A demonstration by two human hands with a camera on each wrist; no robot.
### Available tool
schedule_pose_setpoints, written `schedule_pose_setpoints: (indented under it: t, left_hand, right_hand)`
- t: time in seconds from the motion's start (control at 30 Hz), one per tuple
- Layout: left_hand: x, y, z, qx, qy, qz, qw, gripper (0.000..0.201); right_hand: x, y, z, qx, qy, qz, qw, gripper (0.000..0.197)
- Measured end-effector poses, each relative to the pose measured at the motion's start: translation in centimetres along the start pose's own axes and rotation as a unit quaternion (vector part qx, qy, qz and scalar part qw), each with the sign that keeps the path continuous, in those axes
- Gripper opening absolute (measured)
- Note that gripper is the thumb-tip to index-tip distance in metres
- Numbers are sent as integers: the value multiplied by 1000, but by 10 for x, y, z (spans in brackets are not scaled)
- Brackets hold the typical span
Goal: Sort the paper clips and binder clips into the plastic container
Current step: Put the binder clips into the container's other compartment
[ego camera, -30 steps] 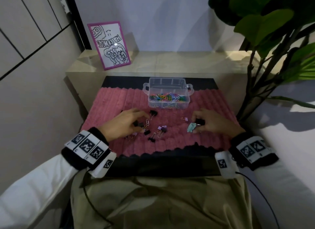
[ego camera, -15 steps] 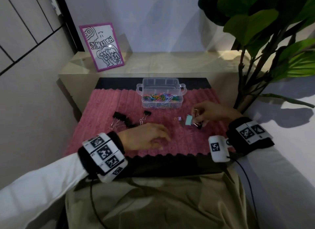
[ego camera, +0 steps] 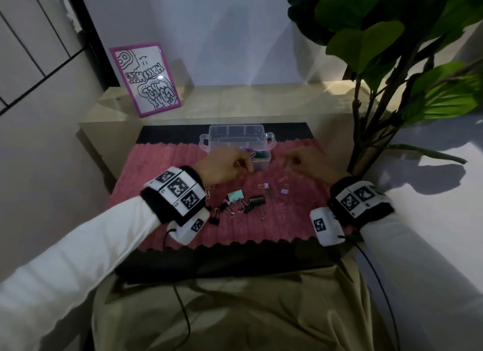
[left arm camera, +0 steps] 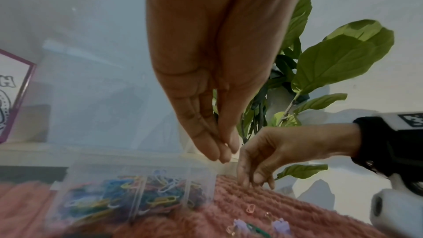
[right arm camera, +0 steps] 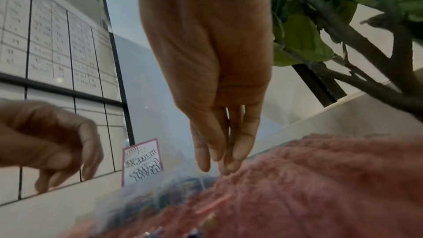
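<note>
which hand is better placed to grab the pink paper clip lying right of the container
Right. The right hand hovers just behind the pink paper clip; the left hand is by the plastic container.

The left hand (ego camera: pixel 224 166) hangs palm down, fingers (left arm camera: pixel 215 144) straight and pressed together against the thumb. The right hand (ego camera: pixel 309 162) points down, its fingertips (left arm camera: pixel 248 181) bunched.

Plastic container (ego camera: pixel 239 135) open-topped, reachable from above. Left hand (ego camera: pixel 222 165) crowds its near wall. Plant (ego camera: pixel 371 102) overhangs bench's right edge. Binder clips (ego camera: pixel 257 200) litter pink mat (ego camera: pixel 162 165) nearer the body.
</note>
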State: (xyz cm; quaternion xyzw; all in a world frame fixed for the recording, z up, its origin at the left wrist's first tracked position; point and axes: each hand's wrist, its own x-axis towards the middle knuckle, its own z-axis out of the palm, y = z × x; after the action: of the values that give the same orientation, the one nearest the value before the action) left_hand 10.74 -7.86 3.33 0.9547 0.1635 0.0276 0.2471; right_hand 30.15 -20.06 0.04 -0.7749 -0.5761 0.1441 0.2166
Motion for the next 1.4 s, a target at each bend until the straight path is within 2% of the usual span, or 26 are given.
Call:
schedule_pose_setpoints:
  t: [0.07, 0.13, 0.2, 0.33, 0.43, 0.5, 0.57, 0.67, 0.7, 0.73, 0.77, 0.83, 0.9, 0.97, 1.03, 1.07, 1.13, 1.17, 1.2, 1.23, 1.3, 1.33, 1.37, 1.4]
  left_hand:
    - [16, 2, 1, 5, -17, -11, 1000, 22]
    - [29, 3, 5, -15, -35, -24, 999, 25]
    - [37, 8, 11, -27, -62, -16, 998, 26]
    - [49, 18, 31, 48, -148, 33, 987, 22]
    - [55, 25, 46, 108, -188, 61, 974, 25]
    - [57, 27, 52, 130, -202, 65, 969, 21]
    - [56, 25, 52, 121, -199, 63, 971, 14]
    - [53, 14, 41, 4, -133, 50, 990, 9]
    - [51, 12, 33, -63, -97, 37, 993, 8]
    - [49, 14, 23, -122, -61, 25, 990, 8]
    - [47, 16, 13, -164, -21, 20, 986, 8]
    - [45, 25, -8, -206, 52, 21, 977, 9]
    - [43, 33, -20, -168, 91, 34, 981, 10]
    - [38, 36, -21, -47, 67, 54, 995, 11]
    - [27, 35, -14, 33, 36, 67, 997, 14]
    - [20, 32, -10, 33, 55, 69, 996, 16]
    - [2, 24, -5, -48, 135, 48, 989, 20]
    - [-9, 18, -3, -138, 162, 13, 977, 21]
    - [-20, 10, -1, -262, 165, -28, 951, 22]
    - [-32, 2, 2, -407, 139, -69, 900, 21]
    - [-52, -19, 11, -655, 69, -125, 742, 27]
    - [-59, -28, 16, -723, 50, -139, 675, 39]
    - [-65, -36, 22, -757, 47, -143, 636, 49]
    - [-69, -39, 26, -775, 56, -141, 614, 54]
  right_hand:
    - [2, 6, 2, -26, 5, -28, 999, 19]
    - [6, 11, 8, -28, -36, -28, 999, 17]
    - [9, 12, 13, -45, -88, -21, 995, 23]
    - [10, 11, 17, -49, -127, -3, 991, 16]
    - [6, 16, 18, -45, -133, 12, 990, 13]
    - [4, 22, 17, 5, -112, 30, 993, 14]
    - [-1, 26, 14, 107, -73, 66, 989, 19]
    - [-10, 25, 8, 256, -7, 120, 959, 19]
    - [-12, 21, 6, 319, 12, 137, 938, 20]
    - [-13, 16, 5, 403, 24, 157, 901, 19]
    - [-14, 10, 4, 510, 25, 176, 842, 17]
    - [-14, -8, 4, 690, 1, 194, 697, 16]
    - [-12, -28, 7, 778, -11, 200, 596, 26]
    - [-12, -48, 13, 836, -13, 194, 513, 38]
    - [-16, -68, 20, 860, 3, 195, 472, 40]
    - [-19, -76, 26, 866, 22, 204, 457, 38]
    - [-24, -87, 41, 887, 53, 224, 400, 32]
    - [-26, -92, 47, 896, 54, 229, 377, 29]
    - [-26, -96, 51, 898, 46, 229, 372, 26]
    - [-25, -101, 55, 895, 32, 225, 385, 24]
    - [-18, -116, 57, 870, -3, 204, 448, 25]
    - [-14, -125, 59, 847, -19, 190, 497, 26]
    - [-10, -136, 60, 818, -36, 167, 549, 28]
    - [-7, -147, 63, 777, -59, 136, 612, 30]
